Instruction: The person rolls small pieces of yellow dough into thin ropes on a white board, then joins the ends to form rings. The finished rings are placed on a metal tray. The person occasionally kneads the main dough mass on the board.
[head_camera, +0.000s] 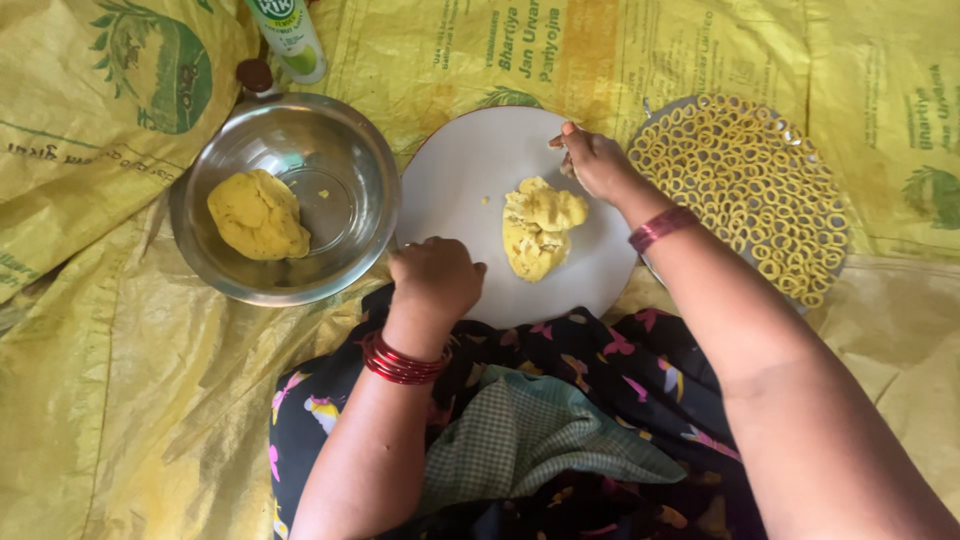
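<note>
Yellow sacking covers the floor. On the plate (450, 180), my left hand (435, 278) rests curled at 6 o'clock, holding nothing I can see. My right hand (592, 160) pinches a dough bit at 1 o'clock, beside the rings (745, 190). Dough (540, 225) sits centre. I judge ring-shaping is underway.

The left hand (433, 277) is curled in a loose fist, palm down; the right hand (596, 160) reaches further forward, fingertips pinched together.
</note>
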